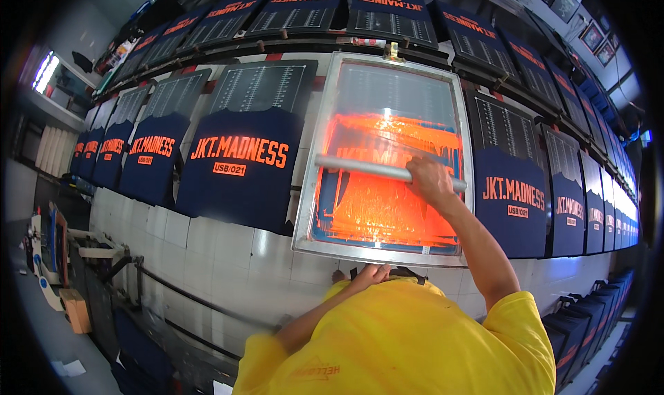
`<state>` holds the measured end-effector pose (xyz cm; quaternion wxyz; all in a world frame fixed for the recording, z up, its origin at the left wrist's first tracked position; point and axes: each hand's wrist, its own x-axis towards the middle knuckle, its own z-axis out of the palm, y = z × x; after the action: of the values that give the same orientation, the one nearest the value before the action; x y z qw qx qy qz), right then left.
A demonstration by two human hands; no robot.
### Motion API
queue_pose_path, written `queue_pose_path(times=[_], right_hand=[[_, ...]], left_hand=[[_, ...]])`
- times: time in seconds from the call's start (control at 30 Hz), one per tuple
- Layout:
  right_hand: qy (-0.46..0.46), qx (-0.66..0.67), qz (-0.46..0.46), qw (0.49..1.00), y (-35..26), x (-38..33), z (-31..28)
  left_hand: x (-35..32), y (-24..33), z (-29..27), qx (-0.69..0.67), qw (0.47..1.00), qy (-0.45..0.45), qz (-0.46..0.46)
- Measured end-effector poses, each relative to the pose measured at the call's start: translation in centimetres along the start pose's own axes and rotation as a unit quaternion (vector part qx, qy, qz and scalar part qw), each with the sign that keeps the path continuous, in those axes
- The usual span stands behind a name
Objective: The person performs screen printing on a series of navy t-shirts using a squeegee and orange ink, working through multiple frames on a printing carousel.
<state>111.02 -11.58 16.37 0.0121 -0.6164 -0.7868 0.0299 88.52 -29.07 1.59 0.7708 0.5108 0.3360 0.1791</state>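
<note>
A metal-framed printing screen (315,208) lies over a board at the middle, its mesh smeared with bright orange ink (387,212). Across the mesh runs a squeegee (363,166) with a long grey bar handle. My right hand (430,179) is closed around the handle, right of its middle. Just below the frame's near edge, close to my yellow shirt, is my left hand (373,275) with its fingers curled. What they hold, if anything, is hidden. Orange lettering shows faintly through the ink behind the bar.
Navy shirts with orange print lie on boards to the left (238,136) and right (510,187). Another row of printed shirts (297,8) stands beyond a dark rail. More dark boards (581,326) are at the lower right. A cardboard box (75,311) sits at the lower left.
</note>
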Motion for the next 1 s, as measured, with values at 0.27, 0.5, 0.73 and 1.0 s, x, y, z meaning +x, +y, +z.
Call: queue_pose_path(times=[0.27,0.5,0.73,1.0], right_hand=[[0.052,0.018,-0.032,0.998,-5.3,-9.5,0.9],[0.065,0.085,0.045,0.993,-3.3,-11.4,-1.7],[0.099,0.095,0.04,0.99,-2.5,-13.2,-1.7],[0.086,0.055,0.038,0.994,-5.5,-16.3,1.2]], left_hand=[[0.3,-1.0,-0.3,-0.025,0.999,-0.01,-0.035],[-0.4,2.4,-0.3,-0.165,0.971,-0.019,-0.173],[0.2,3.3,-1.4,-0.424,0.859,-0.074,-0.276],[0.1,3.4,-1.6,-0.403,0.868,-0.094,-0.275]])
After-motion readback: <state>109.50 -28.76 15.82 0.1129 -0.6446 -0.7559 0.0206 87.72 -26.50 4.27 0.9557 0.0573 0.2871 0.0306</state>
